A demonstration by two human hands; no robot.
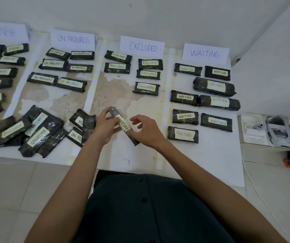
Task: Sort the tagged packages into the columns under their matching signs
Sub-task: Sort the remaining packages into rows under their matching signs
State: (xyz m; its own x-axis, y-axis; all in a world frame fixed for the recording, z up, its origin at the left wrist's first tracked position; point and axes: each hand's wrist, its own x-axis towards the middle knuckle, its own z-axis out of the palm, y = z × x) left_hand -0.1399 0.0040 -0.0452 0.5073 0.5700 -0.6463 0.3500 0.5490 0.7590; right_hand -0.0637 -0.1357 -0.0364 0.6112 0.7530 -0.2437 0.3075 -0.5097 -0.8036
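Above the near end of the third column, both hands are holding one dark, film-wrapped oblong package [123,123] bearing a pale tape tag reading EXCLUDED. The left hand [104,125] is gripping its far end with curled fingers; the right hand [146,132] is pinching its near part. The white paper EXCLUDED sign [142,46] is standing straight ahead. Risk, as judged: the glossy wrap is inviting a slip, and a loose release is likely to stray left into the jumbled heap of unsorted dark packages [34,130].
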